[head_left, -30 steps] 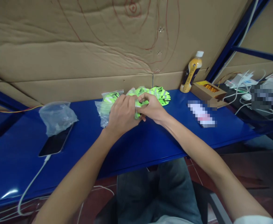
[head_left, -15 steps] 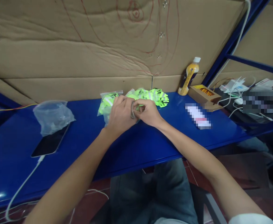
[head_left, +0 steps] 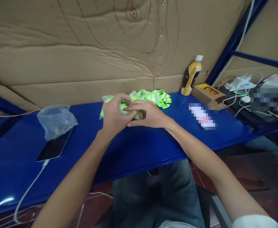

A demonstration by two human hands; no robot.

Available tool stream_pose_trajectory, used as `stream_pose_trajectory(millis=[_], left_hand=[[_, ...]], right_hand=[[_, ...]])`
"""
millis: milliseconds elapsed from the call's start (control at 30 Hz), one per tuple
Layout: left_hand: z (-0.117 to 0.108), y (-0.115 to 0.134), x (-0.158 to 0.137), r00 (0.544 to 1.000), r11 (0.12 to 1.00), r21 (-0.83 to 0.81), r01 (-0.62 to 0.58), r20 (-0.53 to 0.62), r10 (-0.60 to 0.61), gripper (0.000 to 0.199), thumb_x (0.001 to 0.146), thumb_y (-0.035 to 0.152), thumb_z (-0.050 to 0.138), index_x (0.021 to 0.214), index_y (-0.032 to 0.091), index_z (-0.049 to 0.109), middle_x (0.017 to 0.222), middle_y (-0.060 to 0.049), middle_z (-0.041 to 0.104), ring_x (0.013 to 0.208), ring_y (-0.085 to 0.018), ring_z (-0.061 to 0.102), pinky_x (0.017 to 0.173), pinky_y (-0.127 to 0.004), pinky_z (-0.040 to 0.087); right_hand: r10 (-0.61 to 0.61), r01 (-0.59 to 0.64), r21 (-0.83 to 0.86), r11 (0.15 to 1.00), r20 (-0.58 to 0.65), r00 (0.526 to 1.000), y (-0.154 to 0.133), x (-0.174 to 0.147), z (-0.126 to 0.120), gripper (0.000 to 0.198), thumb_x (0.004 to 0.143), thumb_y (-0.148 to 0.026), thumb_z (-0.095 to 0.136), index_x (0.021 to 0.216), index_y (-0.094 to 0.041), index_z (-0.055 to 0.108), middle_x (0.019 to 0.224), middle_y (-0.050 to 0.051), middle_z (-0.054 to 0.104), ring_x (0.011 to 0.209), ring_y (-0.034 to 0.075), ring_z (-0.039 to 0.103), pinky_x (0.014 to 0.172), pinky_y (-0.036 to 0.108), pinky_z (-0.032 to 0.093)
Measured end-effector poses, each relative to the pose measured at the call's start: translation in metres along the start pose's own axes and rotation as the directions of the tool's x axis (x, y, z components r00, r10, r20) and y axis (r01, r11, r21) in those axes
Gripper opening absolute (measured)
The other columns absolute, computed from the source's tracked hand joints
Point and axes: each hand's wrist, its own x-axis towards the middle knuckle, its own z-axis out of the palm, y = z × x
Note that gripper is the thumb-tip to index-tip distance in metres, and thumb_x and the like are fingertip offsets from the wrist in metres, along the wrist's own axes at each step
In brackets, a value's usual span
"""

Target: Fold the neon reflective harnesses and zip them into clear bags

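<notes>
Above the blue tabletop (head_left: 141, 148), left hand (head_left: 112, 115) holds clear ring (head_left: 122, 110), grip half-curled.

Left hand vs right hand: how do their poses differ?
- Left hand curls around the outside of the clear ring-shaped item; right hand reaches its fingers to the opening.
- Left hand partly hides the bagged neon-green packet; right hand is in front of the striped neon-green bundle.
Shared: both bare, both at the ring-shaped item.
</notes>
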Motion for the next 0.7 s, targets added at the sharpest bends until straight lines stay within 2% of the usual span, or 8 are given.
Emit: stream_pose_trajectory(millis=[100, 167, 267, 333, 400, 500, 600, 700], left_hand=[[-0.005, 0.002, 0.006, 0.999, 0.992, -0.118, 0.041, -0.006, -0.042, 0.031, 0.078, 0.033, 0.082, 0.106, 0.025, 0.072, 0.097, -0.001, 0.082, 0.092, -0.025, 0.079, 0.09, -0.041, 0.062], [-0.008, 0.002, 0.012, 0.992, 0.942, -0.324, 0.09, -0.057, -0.114, 0.035, 0.078, 0.043, 0.087, 0.105, 0.023, 0.074, 0.097, -0.002, 0.082, 0.088, -0.023, 0.078, 0.084, -0.039, 0.062], [-0.004, 0.001, 0.019, 0.933, 0.683, -0.705, 0.19, -0.087, -0.35, 0.039, 0.083, 0.054, 0.083, 0.103, 0.021, 0.075, 0.095, -0.002, 0.081, 0.079, -0.02, 0.075, 0.074, -0.033, 0.06], [0.003, -0.001, 0.021, 0.877, 0.477, -0.832, 0.284, 0.024, -0.481, 0.041, 0.084, 0.059, 0.081, 0.097, 0.021, 0.075, 0.086, -0.003, 0.079, 0.072, -0.019, 0.073, 0.07, -0.032, 0.059], [0.01, -0.004, 0.02, 0.819, 0.359, -0.849, 0.387, 0.138, -0.557, 0.048, 0.085, 0.068, 0.078, 0.089, 0.02, 0.073, 0.078, -0.004, 0.076, 0.07, -0.021, 0.073, 0.069, -0.033, 0.059], [0.017, -0.008, 0.017, 0.752, 0.325, -0.841, 0.432, 0.138, -0.644, 0.068, 0.091, 0.087, 0.061, 0.083, 0.02, 0.067, 0.076, -0.005, 0.074, 0.074, -0.023, 0.076, 0.072, -0.037, 0.061], [0.023, -0.007, 0.014, 0.745, 0.271, -0.851, 0.45, 0.19, -0.64, 0.078, 0.089, 0.097, 0.051, 0.091, 0.02, 0.066, 0.081, -0.008, 0.076, 0.085, -0.027, 0.079, 0.078, -0.04, 0.063], [0.03, -0.001, 0.008, 0.744, 0.293, -0.833, 0.47, 0.195, -0.639, 0.071, 0.076, 0.086, 0.08, 0.098, 0.019, 0.068, 0.093, -0.008, 0.08, 0.091, -0.027, 0.08, 0.081, -0.038, 0.065]], right_hand=[[0.027, -0.025, 0.132, 0.991, -0.01, 1.0, 0.0, -0.001, -0.005, 0.05, 0.086, -0.044, 0.088, 0.131, -0.025, 0.077, 0.134, 0.005, 0.075, 0.065, 0.007, 0.056, 0.067, 0.026, 0.053], [0.086, -0.047, 0.249, 0.967, -0.146, 0.986, 0.001, 0.0, -0.009, 0.051, 0.089, -0.051, 0.084, 0.133, -0.026, 0.075, 0.133, 0.005, 0.074, 0.066, 0.008, 0.057, 0.062, 0.025, 0.05], [0.166, -0.043, 0.317, 0.947, -0.372, 0.913, 0.007, 0.003, -0.006, 0.056, 0.084, -0.063, 0.086, 0.123, -0.024, 0.076, 0.127, 0.006, 0.074, 0.078, 0.012, 0.062, 0.063, 0.025, 0.05], [0.181, -0.049, 0.361, 0.931, -0.342, 0.922, 0.013, 0.005, 0.003, 0.059, 0.078, -0.072, 0.087, 0.11, -0.023, 0.077, 0.114, 0.006, 0.075, 0.085, 0.015, 0.063, 0.07, 0.028, 0.053], [0.204, -0.083, 0.435, 0.896, -0.239, 0.949, 0.019, 0.006, 0.016, 0.063, 0.078, -0.081, 0.081, 0.1, -0.022, 0.075, 0.099, 0.003, 0.074, 0.085, 0.016, 0.063, 0.074, 0.03, 0.054], [0.272, -0.122, 0.479, 0.87, -0.258, 0.927, 0.022, 0.006, 0.032, 0.064, 0.08, -0.086, 0.075, 0.088, -0.023, 0.068, 0.083, 0.0, 0.066, 0.077, 0.015, 0.057, 0.069, 0.03, 0.05], [0.311, -0.086, 0.442, 0.893, -0.466, 0.828, 0.021, 0.006, 0.036, 0.063, 0.077, -0.081, 0.082, 0.075, -0.023, 0.057, 0.075, -0.002, 0.056, 0.07, 0.014, 0.052, 0.066, 0.029, 0.046], [0.305, -0.042, 0.411, 0.91, -0.6, 0.74, 0.021, 0.008, 0.032, 0.065, 0.076, -0.081, 0.082, 0.07, -0.023, 0.053, 0.071, -0.003, 0.053, 0.068, 0.013, 0.05, 0.066, 0.03, 0.043]])
